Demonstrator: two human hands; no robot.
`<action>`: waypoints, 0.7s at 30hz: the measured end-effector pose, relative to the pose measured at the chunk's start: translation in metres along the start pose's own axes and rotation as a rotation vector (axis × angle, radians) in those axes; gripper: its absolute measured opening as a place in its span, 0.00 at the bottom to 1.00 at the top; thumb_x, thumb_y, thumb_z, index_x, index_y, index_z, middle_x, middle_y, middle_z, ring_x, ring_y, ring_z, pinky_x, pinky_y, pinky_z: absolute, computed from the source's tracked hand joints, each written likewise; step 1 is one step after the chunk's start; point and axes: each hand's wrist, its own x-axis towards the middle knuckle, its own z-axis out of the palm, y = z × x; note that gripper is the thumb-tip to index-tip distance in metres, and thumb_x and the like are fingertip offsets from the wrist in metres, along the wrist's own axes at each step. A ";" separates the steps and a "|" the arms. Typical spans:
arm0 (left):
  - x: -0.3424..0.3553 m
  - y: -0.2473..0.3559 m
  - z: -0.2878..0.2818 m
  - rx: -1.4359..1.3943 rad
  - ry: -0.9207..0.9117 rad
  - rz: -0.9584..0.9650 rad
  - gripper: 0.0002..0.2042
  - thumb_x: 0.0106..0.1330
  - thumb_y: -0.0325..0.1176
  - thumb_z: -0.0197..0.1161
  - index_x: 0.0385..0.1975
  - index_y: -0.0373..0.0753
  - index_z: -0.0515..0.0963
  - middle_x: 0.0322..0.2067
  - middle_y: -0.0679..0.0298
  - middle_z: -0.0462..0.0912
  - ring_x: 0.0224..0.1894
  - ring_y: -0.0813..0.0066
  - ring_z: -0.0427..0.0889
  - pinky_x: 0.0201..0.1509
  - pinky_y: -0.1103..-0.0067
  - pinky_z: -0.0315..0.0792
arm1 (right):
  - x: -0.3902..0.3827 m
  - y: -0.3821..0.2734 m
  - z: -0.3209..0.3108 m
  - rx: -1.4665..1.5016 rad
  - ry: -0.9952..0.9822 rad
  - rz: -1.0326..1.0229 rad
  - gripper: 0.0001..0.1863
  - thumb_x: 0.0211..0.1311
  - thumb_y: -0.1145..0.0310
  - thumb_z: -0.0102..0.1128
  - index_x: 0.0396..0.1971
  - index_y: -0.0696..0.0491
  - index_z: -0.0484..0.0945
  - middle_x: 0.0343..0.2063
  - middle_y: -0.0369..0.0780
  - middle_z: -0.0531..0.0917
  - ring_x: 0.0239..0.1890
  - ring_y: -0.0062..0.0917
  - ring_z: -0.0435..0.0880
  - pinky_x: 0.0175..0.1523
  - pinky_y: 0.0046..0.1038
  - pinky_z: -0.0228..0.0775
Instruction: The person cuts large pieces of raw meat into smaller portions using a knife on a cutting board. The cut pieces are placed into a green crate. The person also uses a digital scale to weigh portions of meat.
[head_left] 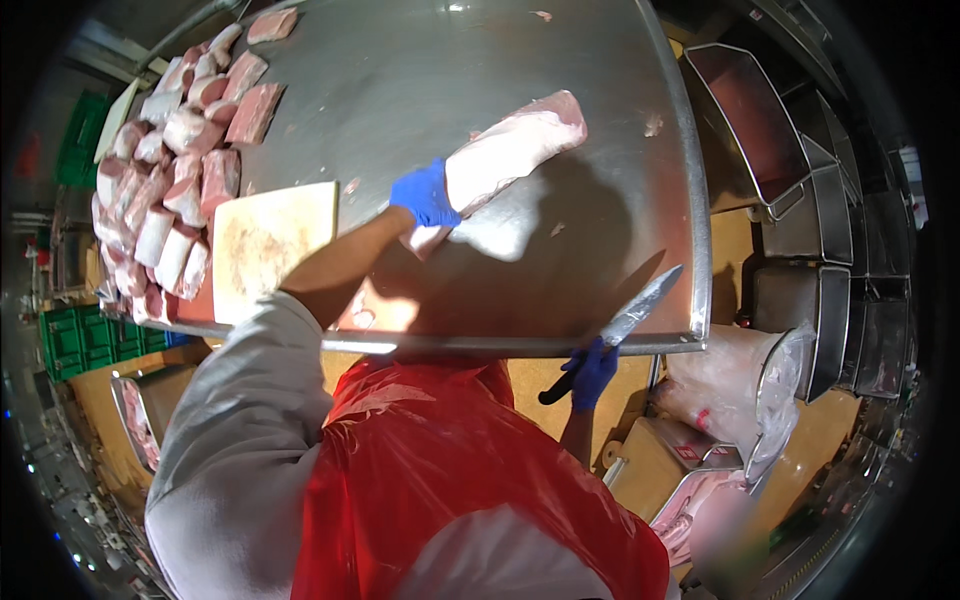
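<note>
A long slab of pale, fat-covered raw meat [515,150] lies slantwise on the steel table [400,90]. My left hand [427,194], in a blue glove, is closed over its near end; the fingertips are partly hidden. A short end of the meat pokes out below that hand. At the table's front edge, on the right, my right hand [594,372] is wrapped round the black handle of a knife [640,308], also in a blue glove. The broad blade points up and to the right, over the table's near right corner, apart from the meat.
Many cut meat pieces [190,130] are heaped along the table's left side, beside a stained white cutting board [272,245]. Steel tubs [800,305] stand off the right edge. A plastic-lined bin [735,385] and a container of meat trimmings [685,510] sit at lower right.
</note>
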 end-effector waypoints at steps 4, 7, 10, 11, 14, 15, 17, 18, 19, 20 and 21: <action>-0.050 -0.061 -0.089 0.133 -0.085 0.152 0.40 0.40 0.55 0.76 0.51 0.34 0.73 0.41 0.42 0.84 0.45 0.44 0.83 0.49 0.61 0.78 | -0.054 0.005 0.007 0.012 -0.033 -0.102 0.07 0.76 0.67 0.49 0.43 0.56 0.70 0.23 0.38 0.76 0.15 0.19 0.75 0.15 0.21 0.71; -0.099 -0.126 -0.141 0.176 -0.073 0.152 0.42 0.39 0.55 0.76 0.53 0.33 0.74 0.38 0.42 0.84 0.43 0.43 0.84 0.47 0.60 0.78 | -0.109 0.023 0.028 -0.029 -0.059 -0.102 0.08 0.76 0.67 0.49 0.44 0.56 0.69 0.22 0.39 0.76 0.14 0.19 0.73 0.15 0.22 0.70; -0.148 -0.220 -0.151 0.153 -0.044 0.122 0.47 0.38 0.53 0.77 0.61 0.35 0.70 0.39 0.43 0.84 0.43 0.44 0.84 0.48 0.61 0.78 | -0.164 0.025 0.092 -0.138 -0.078 -0.043 0.08 0.75 0.66 0.49 0.45 0.55 0.69 0.21 0.38 0.75 0.12 0.20 0.72 0.15 0.22 0.69; -0.165 -0.260 -0.140 0.124 -0.012 0.118 0.47 0.38 0.53 0.77 0.61 0.35 0.71 0.40 0.43 0.84 0.44 0.44 0.84 0.48 0.61 0.77 | -0.182 0.026 0.115 -0.175 -0.083 -0.020 0.08 0.75 0.66 0.49 0.45 0.55 0.69 0.20 0.38 0.75 0.12 0.19 0.72 0.15 0.22 0.68; -0.222 -0.346 -0.097 0.119 -0.031 -0.005 0.49 0.38 0.52 0.79 0.65 0.41 0.67 0.50 0.43 0.80 0.52 0.44 0.80 0.55 0.58 0.74 | -0.215 0.041 0.185 -0.246 -0.231 -0.023 0.08 0.71 0.66 0.51 0.42 0.55 0.70 0.20 0.39 0.76 0.11 0.20 0.72 0.15 0.24 0.67; -0.245 -0.366 -0.081 0.105 -0.091 -0.036 0.53 0.40 0.52 0.79 0.71 0.46 0.60 0.63 0.43 0.70 0.64 0.43 0.70 0.64 0.53 0.68 | -0.227 0.038 0.209 -0.321 -0.272 -0.009 0.08 0.70 0.67 0.51 0.41 0.55 0.71 0.19 0.39 0.76 0.11 0.20 0.72 0.16 0.24 0.67; -0.275 -0.425 -0.036 -0.050 0.211 0.065 0.58 0.40 0.53 0.81 0.75 0.51 0.53 0.70 0.46 0.59 0.73 0.46 0.58 0.73 0.52 0.57 | -0.245 0.041 0.241 -0.616 -0.431 -0.305 0.05 0.70 0.73 0.48 0.41 0.57 0.70 0.15 0.40 0.75 0.13 0.21 0.76 0.18 0.29 0.68; -0.289 -0.429 -0.061 -0.026 0.335 0.022 0.57 0.42 0.52 0.80 0.74 0.50 0.54 0.71 0.45 0.58 0.73 0.47 0.57 0.73 0.53 0.57 | -0.250 0.050 0.252 -0.678 -0.474 -0.384 0.06 0.70 0.73 0.48 0.42 0.58 0.70 0.16 0.43 0.75 0.15 0.28 0.77 0.20 0.33 0.68; -0.305 -0.434 -0.084 -0.006 0.457 -0.022 0.55 0.43 0.51 0.80 0.74 0.50 0.55 0.71 0.44 0.57 0.74 0.49 0.57 0.73 0.55 0.58 | -0.258 0.057 0.260 -0.745 -0.516 -0.462 0.06 0.71 0.73 0.47 0.42 0.58 0.69 0.17 0.45 0.76 0.16 0.34 0.78 0.21 0.36 0.68; -0.307 -0.478 -0.084 -0.183 0.555 0.105 0.54 0.44 0.50 0.80 0.74 0.47 0.56 0.70 0.43 0.58 0.73 0.48 0.58 0.73 0.58 0.59 | -0.267 0.060 0.275 -0.791 -0.559 -0.489 0.07 0.71 0.72 0.48 0.44 0.59 0.69 0.22 0.49 0.77 0.21 0.40 0.79 0.25 0.40 0.68; -0.310 -0.523 -0.086 -0.357 0.651 0.233 0.53 0.45 0.48 0.80 0.73 0.45 0.57 0.70 0.43 0.58 0.72 0.47 0.59 0.73 0.61 0.60 | -0.277 0.063 0.292 -0.834 -0.602 -0.511 0.08 0.71 0.72 0.48 0.45 0.60 0.69 0.26 0.52 0.77 0.26 0.45 0.79 0.28 0.43 0.69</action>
